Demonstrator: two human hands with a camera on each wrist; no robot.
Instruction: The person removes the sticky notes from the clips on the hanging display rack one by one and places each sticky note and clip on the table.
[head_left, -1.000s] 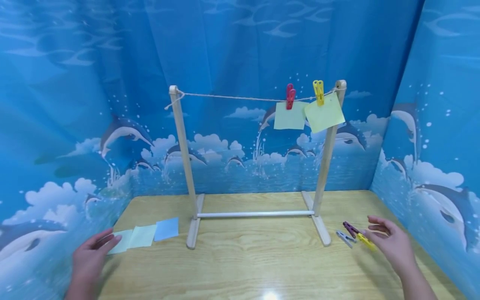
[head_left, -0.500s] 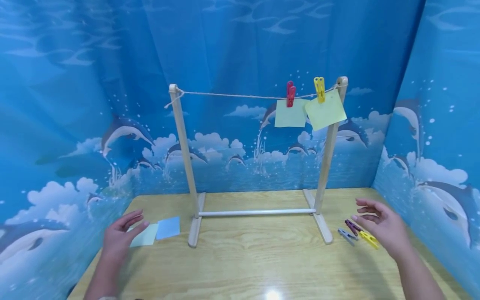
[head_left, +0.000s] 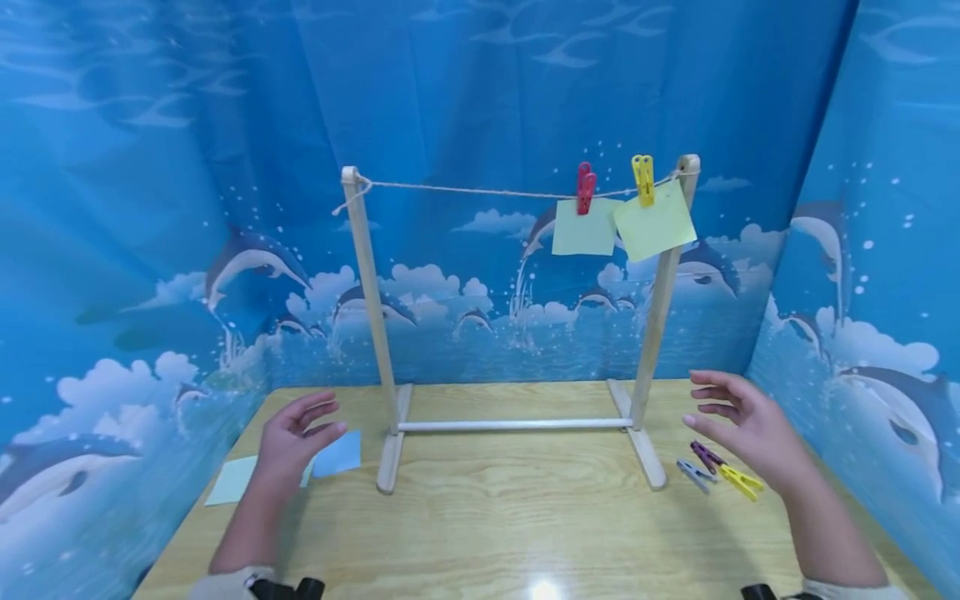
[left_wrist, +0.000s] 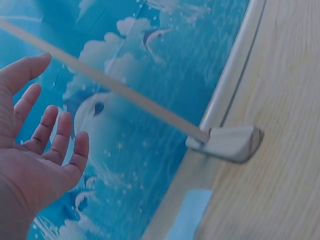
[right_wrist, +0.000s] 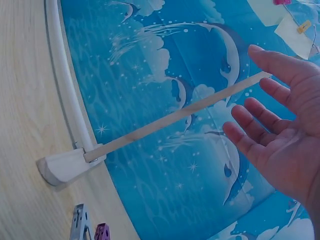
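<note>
My left hand (head_left: 292,442) hovers over the paper notes at the left, fingers relaxed and holding nothing. Beneath it lie a blue note (head_left: 339,454) and pale green notes, one green note (head_left: 231,481) showing left of the wrist; the forearm hides part of them. My right hand (head_left: 746,425), also holding nothing, hangs in the air above three clothespins: a grey clothespin (head_left: 696,476), a purple clothespin (head_left: 705,456) and a yellow clothespin (head_left: 741,482). The left wrist view shows the left palm (left_wrist: 37,170) with loosely bent fingers. In the right wrist view the right palm (right_wrist: 295,150) looks much the same.
A wooden stand (head_left: 651,333) with a string (head_left: 465,192) across its top stands mid-table. At the right, a red clothespin (head_left: 586,189) and a yellow clothespin (head_left: 643,181) hold two pale notes (head_left: 654,223) on the string. A dolphin-print curtain (head_left: 465,100) surrounds the table (head_left: 510,517).
My left hand has moved right and upward from the leftmost green note across the row. The right hand has risen away from the clothespins. The notes and clothespins stay where they were.
</note>
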